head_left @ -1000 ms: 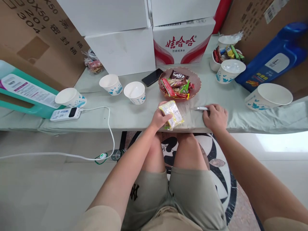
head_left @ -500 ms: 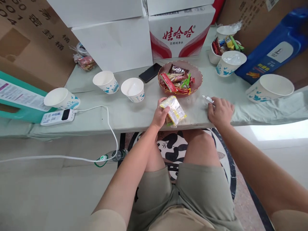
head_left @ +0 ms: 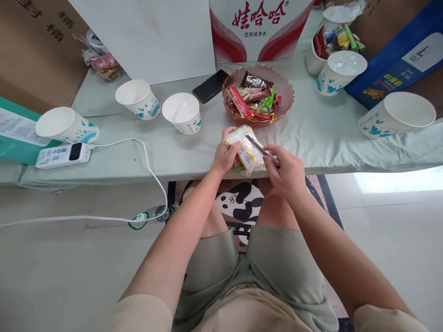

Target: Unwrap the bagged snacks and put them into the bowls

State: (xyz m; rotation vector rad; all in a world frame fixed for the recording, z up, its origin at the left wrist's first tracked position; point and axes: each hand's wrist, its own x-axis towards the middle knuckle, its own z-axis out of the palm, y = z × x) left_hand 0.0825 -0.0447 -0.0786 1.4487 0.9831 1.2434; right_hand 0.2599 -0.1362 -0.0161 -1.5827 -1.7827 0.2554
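Observation:
My left hand (head_left: pixel 227 154) is closed around a plastic-wrapped packet (head_left: pixel 246 146), clear film with yellow edges, held above the front of the table. In my right hand (head_left: pixel 285 170) is a thin, pointed metal tool (head_left: pixel 260 146), blade-like and dark grey. Its tip lies over the wrapped face of the packet, and I cannot tell whether it has pierced the film. Just behind both hands sits a pink glass bowl (head_left: pixel 289 103) with a gold rim, holding several wrapped snack bars (head_left: pixel 239 101).
Paper cups (head_left: pixel 182 113) stand left of the bowl, and another cup (head_left: pixel 398 115) is at the right. A phone (head_left: pixel 210 85) lies before a white box (head_left: pixel 166 41). A power bank (head_left: pixel 62 156) trails a white cable (head_left: pixel 152 173) off the table. A blue container (head_left: pixel 391 64) leans at right.
My right hand has moved left from the tabletop to the packet, bringing the metal tool's tip over it. My left hand still grips the packet. The view has tilted downward.

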